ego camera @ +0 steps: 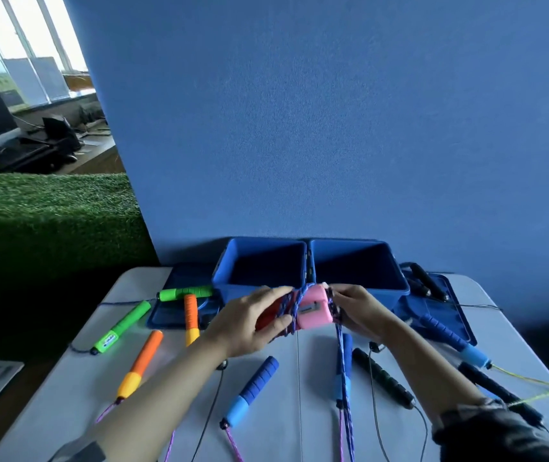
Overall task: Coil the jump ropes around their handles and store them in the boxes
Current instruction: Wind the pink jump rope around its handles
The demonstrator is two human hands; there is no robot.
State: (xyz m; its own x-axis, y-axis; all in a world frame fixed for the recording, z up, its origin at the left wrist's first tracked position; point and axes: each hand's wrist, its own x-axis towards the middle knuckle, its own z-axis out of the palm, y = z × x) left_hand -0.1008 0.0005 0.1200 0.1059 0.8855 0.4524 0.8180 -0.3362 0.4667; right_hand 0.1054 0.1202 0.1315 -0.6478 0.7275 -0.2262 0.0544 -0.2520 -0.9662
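My left hand (pixel 253 320) grips the red grip end of a pair of pink jump rope handles (pixel 311 310), held level above the table. Blue-purple rope (pixel 291 306) is wound around them in several turns. My right hand (pixel 358 311) pinches the rope at the handles' right side, and the loose rope (pixel 344 375) hangs down toward me. Two open blue boxes, the left box (pixel 259 261) and the right box (pixel 356 261), stand just behind my hands; I see nothing inside either box.
Loose ropes lie on the white table: green handles (pixel 123 325), orange handles (pixel 141 365), blue handles (pixel 254 388), black handles (pixel 383 378). Blue lids (pixel 439 311) lie flat beside the boxes, with a black rope on the right one. A blue wall rises behind.
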